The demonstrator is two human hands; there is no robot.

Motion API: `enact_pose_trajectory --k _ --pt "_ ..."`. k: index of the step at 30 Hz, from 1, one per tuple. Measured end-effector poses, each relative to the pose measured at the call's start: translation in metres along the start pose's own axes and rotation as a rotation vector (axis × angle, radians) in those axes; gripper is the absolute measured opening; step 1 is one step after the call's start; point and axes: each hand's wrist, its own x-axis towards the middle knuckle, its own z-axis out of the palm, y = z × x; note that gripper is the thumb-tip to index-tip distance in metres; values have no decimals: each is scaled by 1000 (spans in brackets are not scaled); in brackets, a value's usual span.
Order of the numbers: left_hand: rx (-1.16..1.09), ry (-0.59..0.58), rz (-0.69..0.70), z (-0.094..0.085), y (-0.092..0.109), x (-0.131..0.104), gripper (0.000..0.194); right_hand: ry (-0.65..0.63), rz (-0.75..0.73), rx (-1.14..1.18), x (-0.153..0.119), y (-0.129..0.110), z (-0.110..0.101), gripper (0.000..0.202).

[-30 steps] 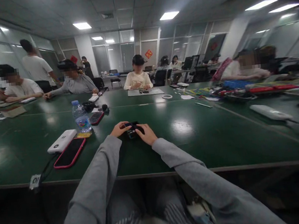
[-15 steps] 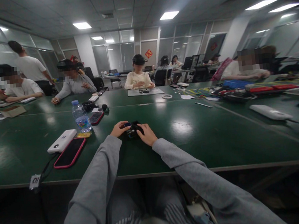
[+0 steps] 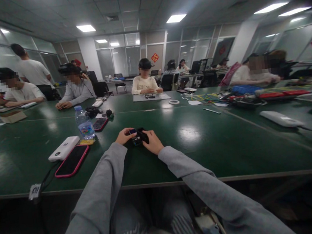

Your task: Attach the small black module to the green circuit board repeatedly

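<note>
Over the green table, both of my hands are closed around a small black device (image 3: 137, 140), whose exact kind I cannot make out. My left hand (image 3: 123, 136) grips its left side, thumb by a small dark rectangular face with a bluish sheen. On the right, my right hand (image 3: 153, 143) has its fingers curled against the black part. Paler details show on the near side of the device. My fingers cover some of it.
Left of my hands are a water bottle (image 3: 84, 124), a white power bank (image 3: 64, 148) and a pink-edged phone (image 3: 72, 161). Another phone (image 3: 100, 124) lies beyond. Cables (image 3: 213, 99), a pen (image 3: 212, 111) and a white device (image 3: 280, 118) are to the right. Several people sit around the table.
My hands keep their hold on the black device, with only a slight shift of the right fingers. Across the table at left, a person in grey has lowered a raised hand to the table.
</note>
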Motion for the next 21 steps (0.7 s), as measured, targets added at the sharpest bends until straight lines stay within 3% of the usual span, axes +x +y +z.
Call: enact_pose_trajectory --k 21 --pt "-57 -2 -3 -3 -8 5 48 32 24 -51 2 -4 0 53"
